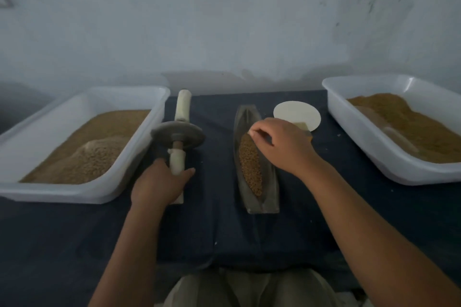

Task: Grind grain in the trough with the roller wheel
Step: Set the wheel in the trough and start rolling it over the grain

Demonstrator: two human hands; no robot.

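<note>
- Plainly, we are at the start: the grain (pixel 250 167) in the trough (pixel 270 192) looks whole, and the wheel (pixel 177 137) is not yet in it.
- The trough lies mid-cloth before us. Its long axis runs from us toward the wall, with the far tip leaning slightly left. Grain fills its near and middle part.
- The wheel lies just left of the trough, apart from it, with its axle roughly parallel.
- Our left hand (pixel 159 184) wraps the axle's near handle.
- Our right hand (pixel 284 147) hovers over the grain's far end with its fingers bent. We cannot tell whether they pinch any.
- What is left, we judge, is to set the wheel in and roll it lengthwise.
- A tub (pixel 82 194) stands on the left and another tub (pixel 374 152) on the right.
</note>
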